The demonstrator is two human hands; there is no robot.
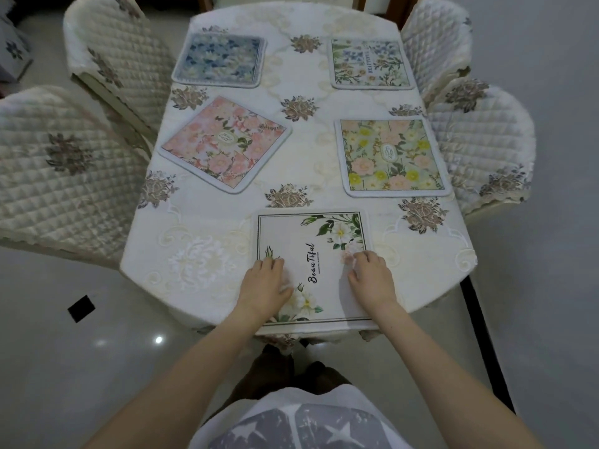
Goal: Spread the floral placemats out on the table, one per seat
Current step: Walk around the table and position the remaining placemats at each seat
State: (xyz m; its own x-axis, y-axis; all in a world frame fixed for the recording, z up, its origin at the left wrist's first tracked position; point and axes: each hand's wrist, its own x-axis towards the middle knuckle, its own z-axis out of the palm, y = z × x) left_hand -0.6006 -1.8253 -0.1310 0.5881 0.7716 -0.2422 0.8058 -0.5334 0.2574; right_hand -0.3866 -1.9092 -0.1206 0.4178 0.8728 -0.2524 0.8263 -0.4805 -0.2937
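Pressing white placemat (316, 260) | left hand (264, 285), right hand (372, 280) flat, palms down

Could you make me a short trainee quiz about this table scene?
1. True or false: the pink placemat lies square to the table edge.
2. How many placemats lie on the table?
3. Which placemat do both hands rest on? A) the blue placemat B) the white placemat C) the yellow-flowered placemat

Key
1. False: it is turned at an angle, unlike the others.
2. Five, counting the green-and-blue placemat at the far right.
3. B: the left hand and right hand lie flat on it, at the near end.
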